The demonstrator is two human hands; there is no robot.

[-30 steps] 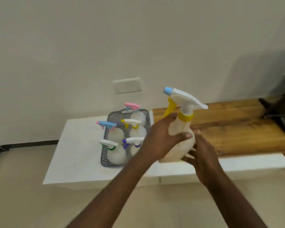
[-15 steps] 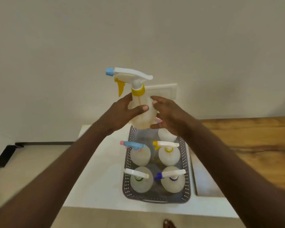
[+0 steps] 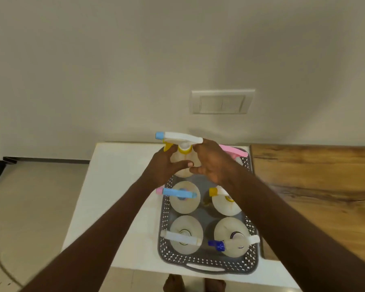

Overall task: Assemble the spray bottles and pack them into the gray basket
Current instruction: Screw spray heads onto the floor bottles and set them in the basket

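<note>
Translucent bottle (image 3: 182,165) with yellow collar, yellow trigger, white sprayer and blue nozzle, held upright over the far-left corner of the gray basket (image 3: 207,263). Left hand (image 3: 162,167) and right hand (image 3: 214,163) both wrapped around its body. Five more bottles already standing inside, on the white table (image 3: 114,186).

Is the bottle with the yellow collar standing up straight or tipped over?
Standing up straight. The bottle with the yellow collar has its sprayer on top, level, held between the left hand and right hand.
</note>
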